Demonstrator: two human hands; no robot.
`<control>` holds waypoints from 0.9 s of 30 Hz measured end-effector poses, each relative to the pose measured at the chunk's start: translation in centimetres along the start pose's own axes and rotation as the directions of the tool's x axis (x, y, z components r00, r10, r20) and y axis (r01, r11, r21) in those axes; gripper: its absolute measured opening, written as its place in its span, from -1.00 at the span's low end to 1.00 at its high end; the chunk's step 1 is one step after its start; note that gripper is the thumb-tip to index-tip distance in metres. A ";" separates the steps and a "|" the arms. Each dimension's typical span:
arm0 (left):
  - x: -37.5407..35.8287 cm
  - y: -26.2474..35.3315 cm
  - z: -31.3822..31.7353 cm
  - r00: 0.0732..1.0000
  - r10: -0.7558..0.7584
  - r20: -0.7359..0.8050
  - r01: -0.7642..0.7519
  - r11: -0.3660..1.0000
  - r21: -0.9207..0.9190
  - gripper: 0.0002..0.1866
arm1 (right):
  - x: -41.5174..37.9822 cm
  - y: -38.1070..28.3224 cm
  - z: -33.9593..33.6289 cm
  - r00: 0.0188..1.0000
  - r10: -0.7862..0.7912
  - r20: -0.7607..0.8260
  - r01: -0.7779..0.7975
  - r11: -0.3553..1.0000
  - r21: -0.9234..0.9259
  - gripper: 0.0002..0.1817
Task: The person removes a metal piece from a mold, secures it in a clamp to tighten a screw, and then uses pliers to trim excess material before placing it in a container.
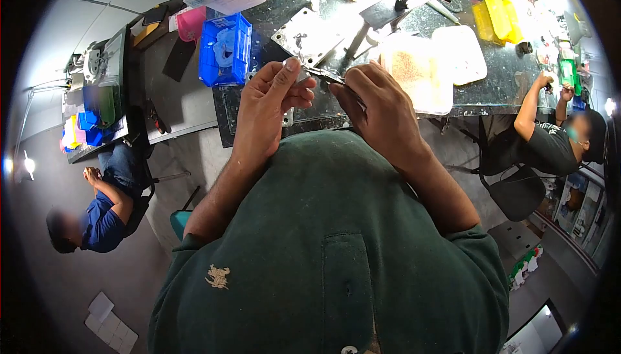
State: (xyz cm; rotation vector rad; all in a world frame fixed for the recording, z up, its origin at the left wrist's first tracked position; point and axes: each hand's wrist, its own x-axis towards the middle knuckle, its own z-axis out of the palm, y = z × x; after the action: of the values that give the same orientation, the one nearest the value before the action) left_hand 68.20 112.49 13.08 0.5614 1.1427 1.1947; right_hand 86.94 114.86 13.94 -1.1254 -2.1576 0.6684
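Observation:
In front of my chest, over the near edge of the dark workbench (301, 121), both hands are raised close together. The thumb and fingers of my left hand (268, 98) pinch a small, pale, see-through piece (302, 76). My right hand (385, 98) is closed around a slim silver metal tool (326, 75), whose tip points left and reaches the small piece. Tool and piece overlap in this view, and I cannot tell the tool's exact kind. Just beyond my hands lies a pale metal plate with holes (310, 38).
A blue bin (243, 50) stands left of my hands. To the right is a white tray (447, 98) with brown residue, beside a white lid-like panel (460, 50). A lamp stand (357, 42) rises behind. One person (103, 221) sits left, another (556, 140) right.

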 end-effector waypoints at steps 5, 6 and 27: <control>0.0 0.2 -0.1 0.998 0.043 -0.050 -0.038 0.994 0.104 -0.70 | 0.0 0.2 0.3 0.992 -0.114 -0.055 0.110 0.991 -0.071 -0.82; 0.0 0.2 0.0 0.998 0.042 -0.048 -0.037 0.994 0.103 -0.70 | -0.2 0.4 0.5 0.996 -0.090 0.003 0.090 0.989 -0.115 -0.85; -0.7 -0.1 -1.4 0.950 -0.118 0.288 0.178 0.965 -0.193 -0.59 | 1.0 0.6 -2.0 0.572 0.066 0.818 -0.792 -0.214 0.571 -0.70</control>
State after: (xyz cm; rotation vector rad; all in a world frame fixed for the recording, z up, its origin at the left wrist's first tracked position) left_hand 67.05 111.55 12.71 0.4488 0.7922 1.0572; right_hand 88.24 116.29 15.17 -0.7899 -0.6055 2.6616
